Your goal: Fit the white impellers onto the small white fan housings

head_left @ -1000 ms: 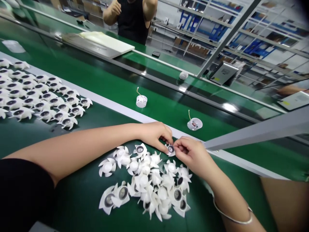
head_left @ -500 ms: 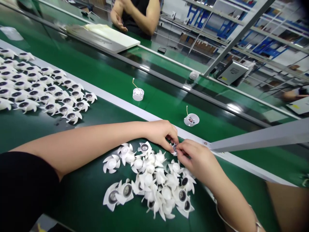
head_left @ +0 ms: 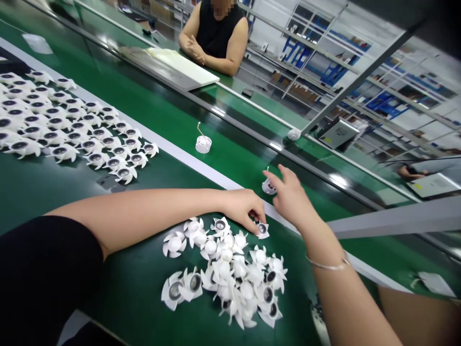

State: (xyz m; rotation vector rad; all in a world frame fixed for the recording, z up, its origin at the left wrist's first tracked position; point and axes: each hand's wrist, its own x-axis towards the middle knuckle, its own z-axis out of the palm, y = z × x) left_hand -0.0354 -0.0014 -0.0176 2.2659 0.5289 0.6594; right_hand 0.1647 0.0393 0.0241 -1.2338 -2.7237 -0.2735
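Note:
My left hand [head_left: 248, 207] pinches a small white fan impeller [head_left: 263, 229] whose dark round hub opening shows, at the table's far edge. Stretched over the white rail, my right hand [head_left: 290, 194] has thumb and forefinger apart beside a white round motor housing [head_left: 268, 187] with a short upright wire; the hand partly hides it. Below my hands lies a loose pile of white fan impellers [head_left: 239, 266], some hub up and some blades up. A second white motor housing [head_left: 203, 144] with a wire stands farther left on the green belt.
Many impellers [head_left: 74, 137] lie in rows at left. A white rail [head_left: 173, 153] divides the table from the green belt [head_left: 237, 163]. A grey post [head_left: 396, 218] juts in at right. Across the line, a person [head_left: 216, 38] sits with hands together near a white board [head_left: 187, 67].
My right hand has let go of the impeller and moved up over the rail to the nearer motor housing, its fingers spreading. My left hand still holds the impeller. The view has shifted slightly.

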